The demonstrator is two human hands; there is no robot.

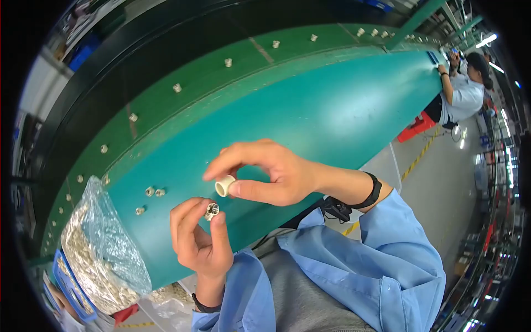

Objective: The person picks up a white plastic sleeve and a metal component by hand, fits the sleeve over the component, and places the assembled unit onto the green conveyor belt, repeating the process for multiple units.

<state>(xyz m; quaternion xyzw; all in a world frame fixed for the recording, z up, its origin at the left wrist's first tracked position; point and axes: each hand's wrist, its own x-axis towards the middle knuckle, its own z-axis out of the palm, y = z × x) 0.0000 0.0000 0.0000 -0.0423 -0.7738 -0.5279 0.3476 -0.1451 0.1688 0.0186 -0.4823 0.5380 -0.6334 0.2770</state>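
Between the thumb and fingers of my left hand (199, 240) is a small round metal-and-plastic fitting (211, 211), its slotted inner face turned up. My right hand (271, 171) pinches a short cream-coloured ring-shaped cap (223, 186), its hollow opening facing down and left. The two parts are close together but apart, held above the green tabletop (265, 122). Left of my hands, several small fittings (150, 191) lie loose on the table.
At the left edge a clear plastic bag (105, 249) bulges with cream parts, beside a blue crate (72, 285). Along the far side runs a green conveyor belt (204, 72) carrying spaced-out fittings (177, 88). A co-worker (467, 88) sits at the far right near a red stool (416, 127).
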